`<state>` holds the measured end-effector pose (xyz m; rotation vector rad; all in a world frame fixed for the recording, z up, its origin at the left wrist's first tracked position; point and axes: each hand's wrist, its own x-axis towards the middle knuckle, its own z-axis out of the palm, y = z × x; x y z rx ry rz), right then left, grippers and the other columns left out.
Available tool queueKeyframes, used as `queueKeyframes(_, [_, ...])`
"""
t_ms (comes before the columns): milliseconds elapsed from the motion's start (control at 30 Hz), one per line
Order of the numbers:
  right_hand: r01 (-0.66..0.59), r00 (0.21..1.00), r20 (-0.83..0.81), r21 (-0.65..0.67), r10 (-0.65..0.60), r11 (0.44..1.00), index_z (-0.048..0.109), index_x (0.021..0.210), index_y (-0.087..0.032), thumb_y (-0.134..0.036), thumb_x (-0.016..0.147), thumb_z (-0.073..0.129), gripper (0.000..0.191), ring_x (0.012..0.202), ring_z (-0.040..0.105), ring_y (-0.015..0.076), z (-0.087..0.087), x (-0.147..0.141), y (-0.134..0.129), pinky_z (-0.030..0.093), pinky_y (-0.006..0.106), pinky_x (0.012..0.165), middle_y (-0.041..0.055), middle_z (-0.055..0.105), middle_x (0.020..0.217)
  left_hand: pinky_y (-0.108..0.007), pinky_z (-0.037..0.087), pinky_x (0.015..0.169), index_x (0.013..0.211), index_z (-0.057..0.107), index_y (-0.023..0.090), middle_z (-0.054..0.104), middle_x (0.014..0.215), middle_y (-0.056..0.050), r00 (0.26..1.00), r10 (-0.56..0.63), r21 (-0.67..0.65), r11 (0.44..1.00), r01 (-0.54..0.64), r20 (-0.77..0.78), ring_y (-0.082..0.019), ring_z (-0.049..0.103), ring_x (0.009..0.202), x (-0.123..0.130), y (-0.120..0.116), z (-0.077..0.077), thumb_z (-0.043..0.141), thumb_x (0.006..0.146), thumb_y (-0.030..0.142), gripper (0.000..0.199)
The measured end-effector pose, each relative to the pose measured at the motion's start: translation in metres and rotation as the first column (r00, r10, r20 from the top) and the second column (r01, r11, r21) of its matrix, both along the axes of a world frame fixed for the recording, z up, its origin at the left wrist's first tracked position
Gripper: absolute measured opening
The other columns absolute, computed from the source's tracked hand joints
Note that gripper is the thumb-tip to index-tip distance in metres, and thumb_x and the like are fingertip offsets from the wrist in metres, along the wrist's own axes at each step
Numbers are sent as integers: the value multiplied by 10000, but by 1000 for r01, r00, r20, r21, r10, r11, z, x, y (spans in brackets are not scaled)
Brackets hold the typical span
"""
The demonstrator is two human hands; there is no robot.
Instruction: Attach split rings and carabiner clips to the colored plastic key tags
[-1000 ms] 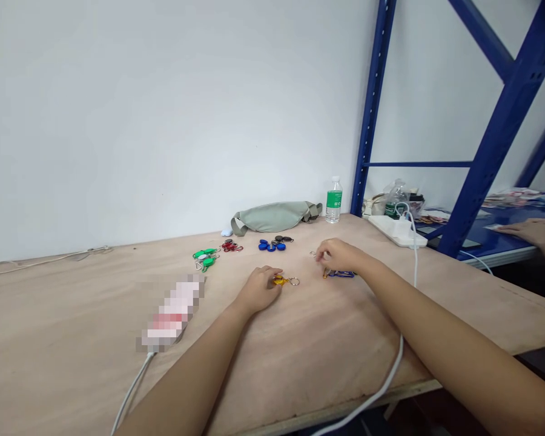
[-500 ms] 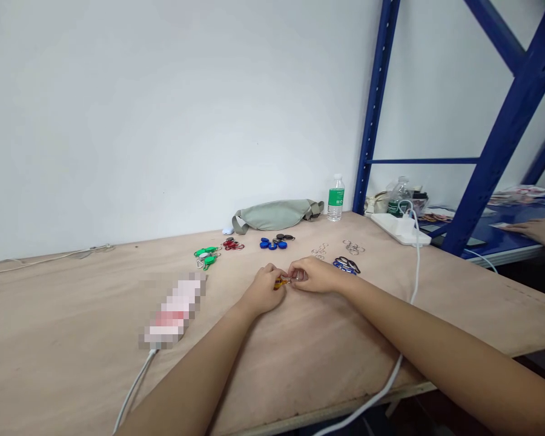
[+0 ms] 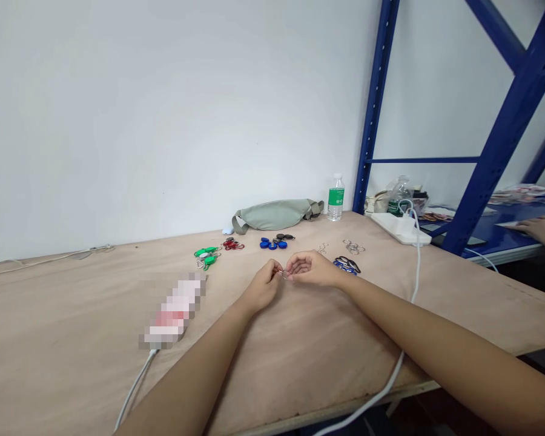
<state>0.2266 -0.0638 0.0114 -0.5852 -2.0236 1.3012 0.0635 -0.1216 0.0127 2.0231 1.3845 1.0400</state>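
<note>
Change in the last second: the right hand (image 3: 312,270) was over on the right by the loose rings, then came across to the left hand (image 3: 262,286); now the two meet fingertip to fingertip around a metal ring (image 3: 284,275). The yellow clip that showed at the left hand is out of sight now, maybe behind the fingers, can't tell. Means the work is now two-handed, and the ring looks like the part being handled. Both hands closed in a pinch: left thumb and finger at the ring's left side, right thumb and finger at its right, other right fingers curled. Ring sits in the gap between the hands, around mid-width of the surface (image 3: 327,351), well in from its near edge; can't tell if it touches the wood. Nearby, blue discs (image 3: 273,244) lie beyond the hands toward the far edge, small rings (image 3: 323,247) just past the right hand, carabiners (image 3: 346,264) beside the right wrist, larger rings (image 3: 354,246) farther toward the far right corner, green clips (image 3: 205,257) off toward the left edge. None of these appears gripped.
</note>
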Motion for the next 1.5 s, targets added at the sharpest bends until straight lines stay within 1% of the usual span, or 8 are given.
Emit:
queueKeyframes(133, [-26,998,-66,-67,21,997,587,875,-145,-216,566,697,336,792,596,149,-1,-1,1,456,317,795,50,634,830,-271,364,681,732,413,180,495,731,4,995,24,-23,999,-22,96,-135,457,714,1,-2,1,381,801,265,114])
queueKeyframes(300, [-79,994,-88,-104,70,991,528,908,-167,-263,600,689,360,816,609,167,0,-2,-1,455,322,762,56,663,822,-258,353,685,730,411,180,481,731,18,989,11,-59,998,-2,147,-122,440,708,2,-3,1,432,780,277,111])
queueKeyframes(467, [-37,996,-84,-161,24,986,502,792,-163,-302,576,702,325,792,621,173,3,-1,-4,461,283,691,53,679,794,-235,348,648,774,426,176,476,732,20,976,-7,-66,998,22,219,-107,430,679,2,0,-2,447,773,282,108])
queueKeyframes(733, [101,992,74,-45,-97,994,641,820,-129,-355,553,697,355,693,615,162,4,2,1,465,266,653,41,668,683,-212,326,561,791,463,169,429,619,46,985,71,-67,996,-61,155,-82,384,564,-1,0,0,505,735,328,174])
queueKeyframes(900, [77,994,86,-42,-73,996,641,756,-120,-376,518,714,357,656,605,146,3,2,0,475,263,630,41,657,683,-206,346,567,768,474,164,476,645,37,990,40,-14,999,-38,138,-84,425,590,1,-2,3,530,703,287,150])
queueKeyframes(1067, [-26,996,88,-32,29,999,623,719,-126,-379,557,692,308,623,595,133,2,3,-1,486,266,629,28,639,656,-211,372,609,737,485,158,514,685,18,992,23,46,999,-29,128,-91,462,637,2,-4,6,528,684,221,92])
queueKeyframes(1300, [-41,999,36,149,36,988,650,763,-132,-334,616,653,250,712,609,156,-1,6,0,496,283,691,62,646,765,-214,377,616,740,482,159,517,700,20,988,33,65,997,-43,148,-91,472,644,0,-3,5,528,674,202,91])
queueKeyframes(1500, [36,998,35,429,-57,903,669,684,-171,-305,657,626,143,811,586,150,5,8,-5,483,288,739,82,548,1038,-213,370,595,739,485,158,512,668,22,990,60,55,996,-67,124,-90,457,614,0,-3,7,522,685,227,95])
